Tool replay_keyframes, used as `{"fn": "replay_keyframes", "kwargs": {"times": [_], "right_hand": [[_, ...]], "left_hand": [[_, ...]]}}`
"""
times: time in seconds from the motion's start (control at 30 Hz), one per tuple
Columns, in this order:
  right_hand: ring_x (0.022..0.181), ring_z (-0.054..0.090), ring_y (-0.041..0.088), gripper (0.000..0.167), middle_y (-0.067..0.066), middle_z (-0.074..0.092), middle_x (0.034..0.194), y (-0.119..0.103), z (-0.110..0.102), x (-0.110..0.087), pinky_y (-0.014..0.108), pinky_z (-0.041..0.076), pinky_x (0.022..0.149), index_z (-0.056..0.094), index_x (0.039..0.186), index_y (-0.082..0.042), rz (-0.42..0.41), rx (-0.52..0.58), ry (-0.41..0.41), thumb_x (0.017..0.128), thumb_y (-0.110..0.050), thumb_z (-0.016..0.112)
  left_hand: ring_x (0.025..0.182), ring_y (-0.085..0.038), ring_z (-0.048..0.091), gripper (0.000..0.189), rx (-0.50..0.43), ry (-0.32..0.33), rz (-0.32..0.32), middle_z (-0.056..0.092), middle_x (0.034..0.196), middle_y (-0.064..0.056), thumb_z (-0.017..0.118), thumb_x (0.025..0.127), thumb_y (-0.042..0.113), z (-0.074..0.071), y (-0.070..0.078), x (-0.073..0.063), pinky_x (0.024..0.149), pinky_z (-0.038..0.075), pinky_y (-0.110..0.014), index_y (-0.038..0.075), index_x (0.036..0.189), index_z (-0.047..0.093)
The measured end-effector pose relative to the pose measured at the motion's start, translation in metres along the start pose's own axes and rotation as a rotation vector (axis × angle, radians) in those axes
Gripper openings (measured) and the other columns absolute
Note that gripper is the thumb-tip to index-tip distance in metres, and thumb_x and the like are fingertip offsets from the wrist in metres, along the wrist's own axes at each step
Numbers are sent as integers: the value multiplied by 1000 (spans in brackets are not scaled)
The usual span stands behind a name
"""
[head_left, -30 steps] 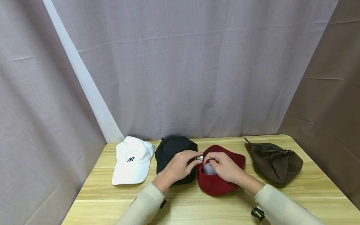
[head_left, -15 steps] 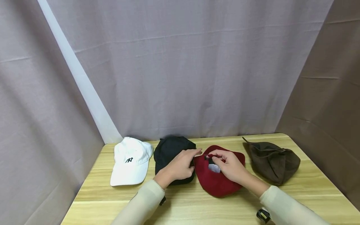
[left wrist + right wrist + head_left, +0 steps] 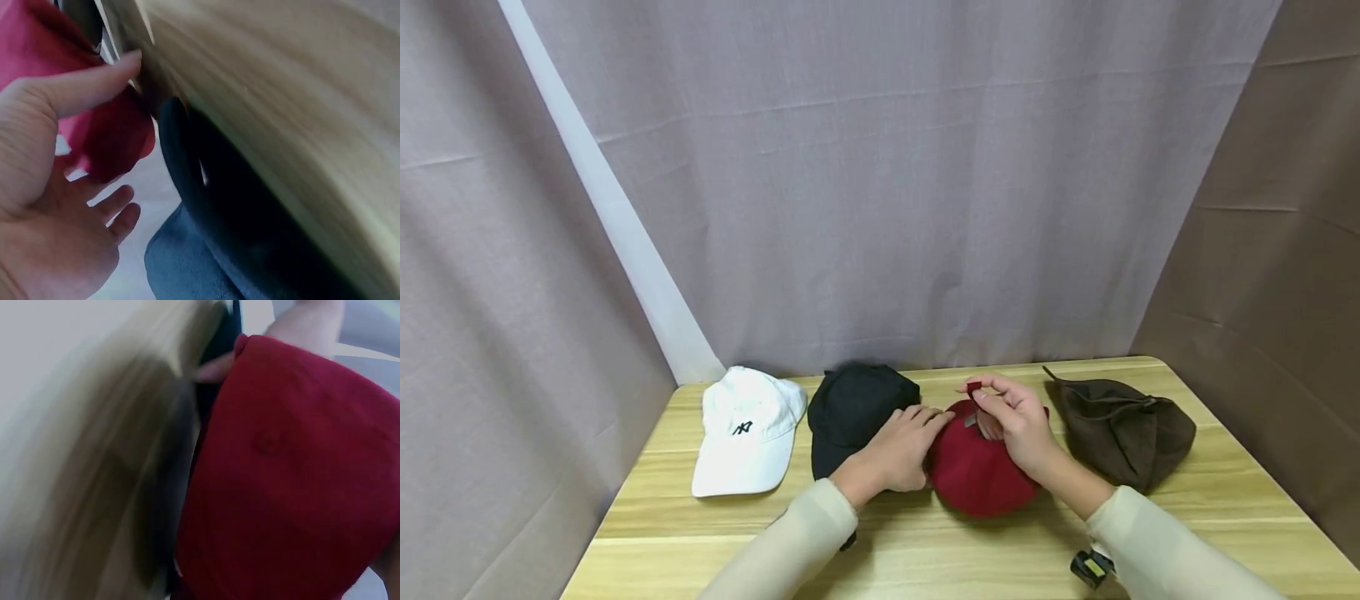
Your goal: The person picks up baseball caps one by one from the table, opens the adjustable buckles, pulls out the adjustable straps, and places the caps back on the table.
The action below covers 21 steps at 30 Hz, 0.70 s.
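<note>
The red baseball cap lies crown-up on the table, its back opening towards the far side and pale lining showing through it. My right hand pinches the cap's strap between thumb and fingers, lifted above the opening. Against the cap's left side rests my left hand, fingertips on the fabric near the opening. The left wrist view shows its thumb stretched out along the red fabric. Red crown fills much of the right wrist view, where the right fingers are hidden.
Just left of the red cap sits a black cap, partly behind the left hand. A white cap with a dark logo lies further left. To the right is a crumpled brown hat. Behind the wooden table hangs a grey curtain.
My left hand has left the strap's end and moved down onto the cap's left side. The right hand has drawn the strap upward, and the red cap has turned, its crown now facing me.
</note>
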State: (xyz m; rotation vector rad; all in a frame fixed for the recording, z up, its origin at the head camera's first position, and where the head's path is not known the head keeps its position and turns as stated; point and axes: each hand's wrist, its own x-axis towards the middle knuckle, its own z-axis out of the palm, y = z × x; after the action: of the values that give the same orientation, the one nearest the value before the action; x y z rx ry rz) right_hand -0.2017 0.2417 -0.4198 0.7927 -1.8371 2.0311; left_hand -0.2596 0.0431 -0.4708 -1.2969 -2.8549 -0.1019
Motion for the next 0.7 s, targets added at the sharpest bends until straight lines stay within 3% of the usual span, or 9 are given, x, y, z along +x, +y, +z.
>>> {"fn": "replay_keyframes", "kwargs": {"times": [0.1, 0.17, 0.23, 0.3, 0.43, 0.57, 0.7], "right_hand": [[40, 25, 29, 37, 13, 29, 48, -5, 4, 8, 40, 27, 41, 75, 112, -12, -6, 99, 48, 108, 6, 43], [41, 23, 29, 33, 10, 28, 48, -8, 6, 13, 41, 23, 41, 73, 111, -7, 7, 134, 92, 109, 4, 43], [41, 22, 28, 28, 8, 29, 47, -8, 6, 17, 42, 21, 42, 71, 111, -3, 25, 145, 135, 110, 1, 44], [41, 26, 24, 26, 5, 32, 48, -7, 5, 21, 41, 23, 42, 71, 112, -5, 53, 113, 182, 110, -1, 46], [45, 44, 8, 27, -4, 49, 52, -7, -2, 25, 28, 37, 44, 67, 131, -4, 137, -58, 258, 111, -7, 49], [70, 65, 2, 40, -10, 68, 77, -13, -10, 24, 15, 52, 64, 54, 149, 2, 165, -205, 275, 111, -11, 51], [94, 68, 3, 33, -8, 72, 100, -19, -16, 23, 14, 53, 86, 61, 140, 3, 87, -265, 337, 110, -8, 53]], "left_hand": [[156, -26, 42, 114, -11, -12, -3, 48, 166, -2, 93, 78, 47, 1, 4, -3, 124, 41, -41, 18, 169, 29], [153, -24, 46, 102, -7, 17, 7, 52, 164, 0, 89, 82, 47, 1, 6, -3, 120, 43, -39, 20, 166, 37], [148, -21, 51, 77, -10, 60, 21, 59, 158, 2, 83, 89, 40, 1, 7, -3, 115, 47, -37, 21, 158, 52], [142, -18, 58, 54, -43, 120, 42, 66, 150, 2, 77, 94, 29, 0, 5, -3, 113, 49, -34, 21, 145, 66], [126, -18, 68, 28, -248, 238, 39, 74, 133, 0, 70, 99, 13, -1, -1, -6, 109, 55, -29, 15, 126, 77], [116, -18, 70, 29, -376, 318, 8, 74, 123, -1, 61, 102, 1, -5, -2, -9, 101, 58, -27, 12, 124, 77], [105, -17, 67, 29, -397, 391, 18, 71, 114, -4, 57, 100, -6, -9, -2, -7, 94, 58, -26, 9, 120, 73]]}}
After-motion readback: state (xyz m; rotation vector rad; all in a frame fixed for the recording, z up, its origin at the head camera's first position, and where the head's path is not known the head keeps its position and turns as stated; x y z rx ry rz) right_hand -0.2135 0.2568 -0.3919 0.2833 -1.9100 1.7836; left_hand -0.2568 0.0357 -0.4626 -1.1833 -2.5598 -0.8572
